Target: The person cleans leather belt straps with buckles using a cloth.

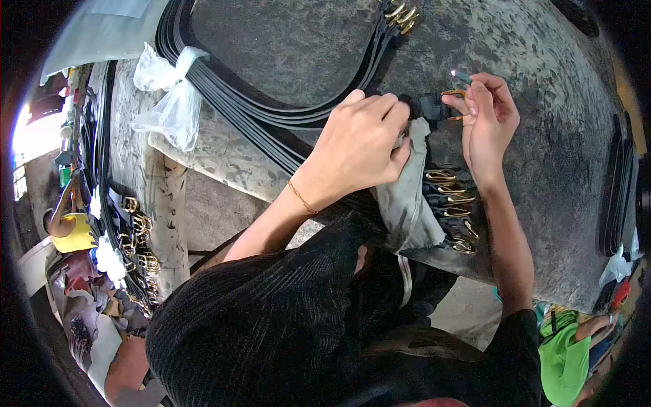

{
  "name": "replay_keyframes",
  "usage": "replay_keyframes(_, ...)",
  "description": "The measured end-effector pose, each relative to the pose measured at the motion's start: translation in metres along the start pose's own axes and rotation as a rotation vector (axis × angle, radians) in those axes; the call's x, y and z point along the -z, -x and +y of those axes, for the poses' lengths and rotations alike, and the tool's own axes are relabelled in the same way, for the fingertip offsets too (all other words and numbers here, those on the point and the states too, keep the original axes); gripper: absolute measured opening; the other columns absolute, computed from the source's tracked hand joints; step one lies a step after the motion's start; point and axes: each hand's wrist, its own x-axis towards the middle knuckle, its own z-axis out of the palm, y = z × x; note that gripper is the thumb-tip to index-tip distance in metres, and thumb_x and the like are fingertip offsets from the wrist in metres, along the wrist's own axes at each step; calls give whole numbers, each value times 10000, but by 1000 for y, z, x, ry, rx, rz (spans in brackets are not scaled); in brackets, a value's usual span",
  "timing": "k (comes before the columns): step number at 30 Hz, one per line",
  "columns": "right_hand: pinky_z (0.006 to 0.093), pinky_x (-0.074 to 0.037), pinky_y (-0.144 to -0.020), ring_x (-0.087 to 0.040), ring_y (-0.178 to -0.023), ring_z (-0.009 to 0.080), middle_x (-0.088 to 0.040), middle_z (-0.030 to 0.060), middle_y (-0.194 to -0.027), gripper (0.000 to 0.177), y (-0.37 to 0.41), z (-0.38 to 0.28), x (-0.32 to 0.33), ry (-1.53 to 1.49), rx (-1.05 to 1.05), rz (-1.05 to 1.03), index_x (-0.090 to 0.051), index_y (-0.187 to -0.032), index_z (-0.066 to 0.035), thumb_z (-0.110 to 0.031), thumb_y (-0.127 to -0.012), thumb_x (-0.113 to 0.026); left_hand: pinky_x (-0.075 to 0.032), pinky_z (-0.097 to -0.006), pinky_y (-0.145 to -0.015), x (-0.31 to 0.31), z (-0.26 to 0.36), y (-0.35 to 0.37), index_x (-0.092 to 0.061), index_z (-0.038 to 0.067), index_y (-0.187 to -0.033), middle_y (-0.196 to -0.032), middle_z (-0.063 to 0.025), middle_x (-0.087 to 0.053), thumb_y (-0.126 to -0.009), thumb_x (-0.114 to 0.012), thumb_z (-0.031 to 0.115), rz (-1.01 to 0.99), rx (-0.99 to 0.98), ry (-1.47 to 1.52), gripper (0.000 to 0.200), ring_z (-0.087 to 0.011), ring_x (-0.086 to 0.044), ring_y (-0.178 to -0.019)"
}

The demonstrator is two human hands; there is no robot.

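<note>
My left hand [363, 142], with a thin bracelet on its wrist, is closed around the end of a black strap [428, 106]. A gold clasp [452, 96] sits at that strap end, right by my right fingers. My right hand [489, 112] pinches a slim greenish stick [462, 75] whose tip shows bright white. A pale grey cloth [405, 197] hangs below my left hand, over the table's near edge. Beside the cloth lie several straps with gold snap hooks [447, 199]. Part of what my left fingers hold is hidden under the hand.
A bundle of black straps [251, 108] curves across the dark, stained table [542, 169], tied with a clear plastic bag [173, 74]. More gold hooks [400, 17] lie at the far edge. Strap bundles hang left and right. A person in yellow [71, 234] and one in green [566, 353] are nearby.
</note>
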Motion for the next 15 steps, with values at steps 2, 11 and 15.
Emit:
replay_keyframes(2, 362, -620, -713, -462, -626, 50, -490, 0, -750, 104, -1, 0, 0, -17, 8, -19, -600, -969, 40, -45, -951, -542, -453, -349, -686, -1, 1, 0, -621, 33, -890, -815, -94, -577, -671, -707, 103, 22, 43, 12, 246, -279, -567, -723)
replay_keyframes(11, 363, -620, -712, -473, -613, 46, -494, -1, -739, 103, -3, 3, 3, -88, 14, -26, -598, -985, 32, -39, -957, -528, -452, -350, -672, -4, -1, -2, -656, 47, -1117, -812, -84, -584, -693, -700, 131, 17, -28, -47, 434, -270, -568, -691)
replay_keyframes(15, 345, -611, -682, -490, -596, 54, -505, 1, -729, 94, -5, 5, 6, -165, 7, -35, -598, -977, 23, -37, -952, -530, -451, -354, -666, -5, -1, -2, -655, 41, -1116, -809, -84, -578, -694, -694, 127, 38, -31, -30, 432, -272, -566, -692)
